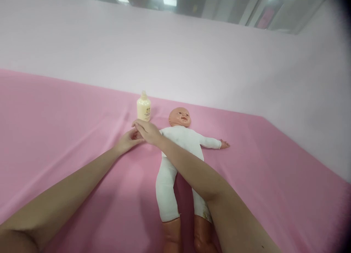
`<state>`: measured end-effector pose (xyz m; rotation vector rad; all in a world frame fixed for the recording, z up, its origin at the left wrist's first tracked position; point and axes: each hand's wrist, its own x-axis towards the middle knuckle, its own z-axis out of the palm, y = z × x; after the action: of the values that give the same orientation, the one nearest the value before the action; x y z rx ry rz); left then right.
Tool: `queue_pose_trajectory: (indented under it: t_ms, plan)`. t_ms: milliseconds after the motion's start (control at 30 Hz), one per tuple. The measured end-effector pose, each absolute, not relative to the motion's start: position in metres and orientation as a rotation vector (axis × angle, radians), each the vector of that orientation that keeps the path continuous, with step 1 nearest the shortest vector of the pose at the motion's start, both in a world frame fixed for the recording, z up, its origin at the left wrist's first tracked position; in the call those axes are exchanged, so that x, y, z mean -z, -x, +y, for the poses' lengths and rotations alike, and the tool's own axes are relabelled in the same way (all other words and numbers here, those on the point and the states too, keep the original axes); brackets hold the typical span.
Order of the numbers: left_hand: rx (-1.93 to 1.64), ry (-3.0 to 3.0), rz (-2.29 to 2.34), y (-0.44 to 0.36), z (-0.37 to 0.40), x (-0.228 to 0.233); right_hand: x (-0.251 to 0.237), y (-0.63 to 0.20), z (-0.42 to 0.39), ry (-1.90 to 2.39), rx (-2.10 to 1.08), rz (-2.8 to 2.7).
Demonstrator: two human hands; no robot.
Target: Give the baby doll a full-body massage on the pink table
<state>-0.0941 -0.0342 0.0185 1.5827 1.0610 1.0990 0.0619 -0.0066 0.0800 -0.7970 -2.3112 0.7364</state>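
Note:
A baby doll [181, 141] in a white cloth suit lies face up, its bare head [179, 116] toward the back. Out to the doll's side, my left hand [128, 140] curls around the end of its outstretched arm. My right hand [148, 131] bends over the same spot from above, fingers closed against the left fingers. Between them a little of the doll's reddish hand [136, 136] shows; the rest of that forearm is covered. Just behind my fingers stands a pale yellow lotion bottle [143, 108], upright, its lower edge partly hidden.
Pink cloth [68, 136] with soft creases covers the table. A white wall panel [164, 59] rises along the back and right, with glass above it. The doll's other arm [211, 142] stretches right, and my right forearm crosses over its body and leg.

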Motion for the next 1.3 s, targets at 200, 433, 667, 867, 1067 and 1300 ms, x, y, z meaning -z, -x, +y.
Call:
queue_pose_trajectory:
  t_ms: [200,433,667,867,1067,1300]
  plan:
    - [-1.144,-1.508,1.144,0.097,-0.031,-0.011,-0.071,-0.057,0.001,0.692,-1.278,-2.013]
    - [-1.175,-1.468,1.157,0.098,-0.028,-0.01,-0.066,-0.056,0.014,0.813,-1.493,-1.833]
    - [-1.254,-1.403,1.107,0.095,-0.033,-0.018,-0.068,-0.061,0.013,0.959,-1.208,-1.965]
    - [-1.377,-1.271,1.094,0.093,-0.032,-0.017,-0.068,-0.063,0.01,0.949,-0.983,-2.186]
    - [-1.527,-1.177,1.149,0.094,-0.031,-0.016,-0.069,-0.063,0.003,1.055,-0.543,-2.532]
    - [-1.498,-1.265,1.106,0.093,-0.034,-0.016,-0.074,-0.062,0.001,1.182,-0.444,-2.554]
